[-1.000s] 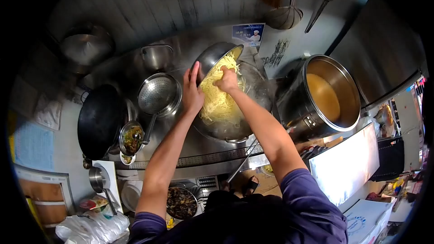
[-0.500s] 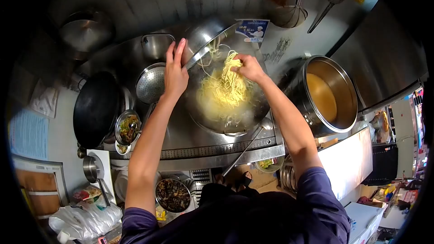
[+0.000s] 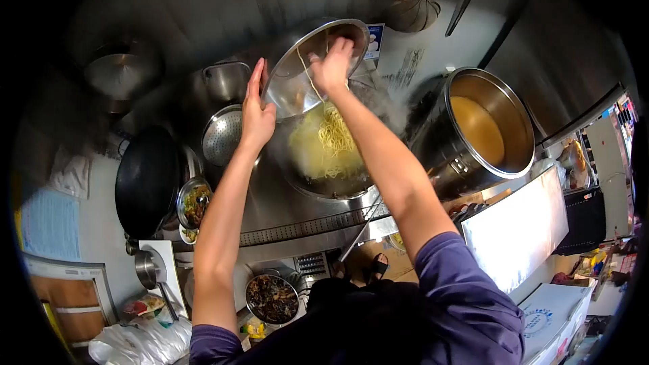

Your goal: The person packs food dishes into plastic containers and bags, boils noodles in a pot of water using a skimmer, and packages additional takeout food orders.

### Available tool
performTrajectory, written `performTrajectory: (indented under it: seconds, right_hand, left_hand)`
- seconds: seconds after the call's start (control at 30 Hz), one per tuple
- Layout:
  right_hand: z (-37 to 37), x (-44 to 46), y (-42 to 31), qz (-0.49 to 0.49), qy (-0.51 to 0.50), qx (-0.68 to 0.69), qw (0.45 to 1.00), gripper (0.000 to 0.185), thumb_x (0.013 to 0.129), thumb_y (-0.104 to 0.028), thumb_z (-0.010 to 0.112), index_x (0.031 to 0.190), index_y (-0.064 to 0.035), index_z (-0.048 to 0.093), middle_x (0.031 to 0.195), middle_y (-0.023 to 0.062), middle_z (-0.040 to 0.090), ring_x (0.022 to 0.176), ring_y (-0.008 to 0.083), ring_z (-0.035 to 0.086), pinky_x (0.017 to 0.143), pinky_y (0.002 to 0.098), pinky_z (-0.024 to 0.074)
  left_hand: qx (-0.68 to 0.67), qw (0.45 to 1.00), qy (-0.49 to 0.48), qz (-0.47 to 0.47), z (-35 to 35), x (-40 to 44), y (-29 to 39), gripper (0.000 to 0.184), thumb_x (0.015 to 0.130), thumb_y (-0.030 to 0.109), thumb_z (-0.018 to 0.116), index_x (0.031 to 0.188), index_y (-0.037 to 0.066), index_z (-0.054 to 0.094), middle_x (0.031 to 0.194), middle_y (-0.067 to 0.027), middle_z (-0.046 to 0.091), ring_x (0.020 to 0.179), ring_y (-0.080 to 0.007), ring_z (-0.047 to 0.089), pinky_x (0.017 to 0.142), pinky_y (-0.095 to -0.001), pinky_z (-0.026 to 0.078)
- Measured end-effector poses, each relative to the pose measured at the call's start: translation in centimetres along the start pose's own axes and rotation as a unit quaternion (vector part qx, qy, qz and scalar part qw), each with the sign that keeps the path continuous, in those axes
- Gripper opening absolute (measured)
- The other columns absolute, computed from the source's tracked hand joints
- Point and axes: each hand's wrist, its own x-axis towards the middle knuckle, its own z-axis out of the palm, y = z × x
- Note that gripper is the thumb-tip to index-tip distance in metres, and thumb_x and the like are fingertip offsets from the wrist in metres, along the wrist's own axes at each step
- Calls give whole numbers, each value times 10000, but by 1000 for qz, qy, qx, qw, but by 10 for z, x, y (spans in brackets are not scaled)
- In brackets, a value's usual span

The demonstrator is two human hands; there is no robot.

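My left hand (image 3: 258, 113) holds the left rim of a large metal bowl (image 3: 287, 78), which is tilted over the wok. Inside the bowl, my right hand (image 3: 332, 66) has its fingers apart near a few noodle strands stuck to the metal. Below, yellow noodles (image 3: 334, 138) lie in the steaming wok (image 3: 318, 189), partly hidden by my right forearm and the steam.
A tall pot of brown broth (image 3: 478, 128) stands to the right. At left are a perforated ladle (image 3: 223, 136), a black wok (image 3: 147, 179) and a bowl of chopped food (image 3: 196, 204). A pot of dark food (image 3: 272, 299) sits nearer my body.
The noodles have dropped from the bowl into the wok. My right hand has let go of its bunch of noodles and moved up and left into the bowl, whose inside now faces me.
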Motion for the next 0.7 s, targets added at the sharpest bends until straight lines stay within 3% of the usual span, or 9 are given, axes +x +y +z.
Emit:
performTrajectory:
  seconds: [0.07, 0.17, 0.2, 0.27, 0.37, 0.43, 0.5, 0.6, 0.7]
  right_hand:
    - [10, -8, -9, 31, -11, 122, 992, 485, 707, -58, 618, 1146, 66, 454, 1132, 295, 488, 1071, 459, 495, 953, 509, 415]
    - [23, -36, 17, -129, -244, 147, 950, 464, 709, -76, 643, 1146, 11, 513, 1142, 270, 497, 1024, 440, 532, 892, 504, 462]
    - [19, -40, 10, -129, -244, 148, 950, 464, 709, -76, 643, 1146, 11, 513, 1142, 270, 497, 1024, 440, 532, 892, 504, 462]
    - [4, -41, -14, 35, -70, 120, 990, 409, 712, -55, 641, 1111, -2, 567, 1030, 216, 558, 900, 381, 596, 789, 448, 512]
    - [4, -22, -55, -72, 41, 113, 990, 388, 707, -62, 662, 1083, 1, 591, 933, 196, 570, 821, 369, 595, 742, 438, 527]
    - [11, -25, -52, -58, 6, 113, 992, 307, 732, -67, 651, 1029, 3, 622, 886, 172, 603, 815, 370, 617, 753, 439, 535]
    - [18, -38, -36, -220, -155, 0, 963, 242, 750, -63, 636, 985, -8, 657, 946, 158, 639, 857, 363, 644, 773, 437, 543]
    - [-15, -57, -1, -100, -427, -263, 859, 223, 747, -36, 634, 955, -40, 715, 1012, 173, 676, 910, 356, 664, 823, 437, 539]
    - [-86, -98, 37, -79, -167, -77, 980, 196, 786, -91, 677, 968, -20, 689, 980, 172, 666, 892, 352, 660, 806, 426, 527]
  left_hand:
    - [-31, 999, 16, -8, 1, 1, 3, 888, 714, -191, 395, 1541, 112, 278, 1574, -158, 314, 1467, -283, 292, 1177, -352, 251]
    - [-57, 998, 32, -20, -3, 5, 3, 894, 716, -189, 389, 1548, 114, 259, 1582, -155, 298, 1478, -282, 267, 1180, -342, 231]
    - [-46, 998, 18, -25, -5, 5, -2, 908, 711, -189, 391, 1553, 116, 241, 1593, -150, 278, 1487, -276, 242, 1183, -337, 215]
    - [-29, 999, 6, -26, -8, -1, -12, 914, 706, -188, 393, 1554, 117, 239, 1596, -147, 272, 1488, -273, 240, 1184, -338, 211]
    - [-33, 999, -16, -24, 0, -8, -24, 928, 692, -189, 400, 1553, 120, 247, 1597, -138, 273, 1489, -265, 238, 1190, -341, 201]
    - [-53, 997, -28, -46, 4, -8, -25, 931, 686, -196, 397, 1550, 122, 257, 1598, -135, 271, 1490, -260, 234, 1198, -352, 193]
    - [-50, 997, -24, -51, 5, -5, -26, 926, 691, -207, 390, 1547, 121, 263, 1581, -139, 297, 1472, -281, 275, 1193, -363, 225]
    - [39, 999, 34, 6, -10, -3, -22, 893, 716, -214, 391, 1537, 122, 282, 1514, -167, 365, 1402, -336, 378, 1149, -370, 326]
    - [99, 991, 67, 60, -44, -19, -28, 871, 722, -213, 397, 1524, 113, 306, 1499, -176, 367, 1390, -344, 387, 1122, -373, 359]
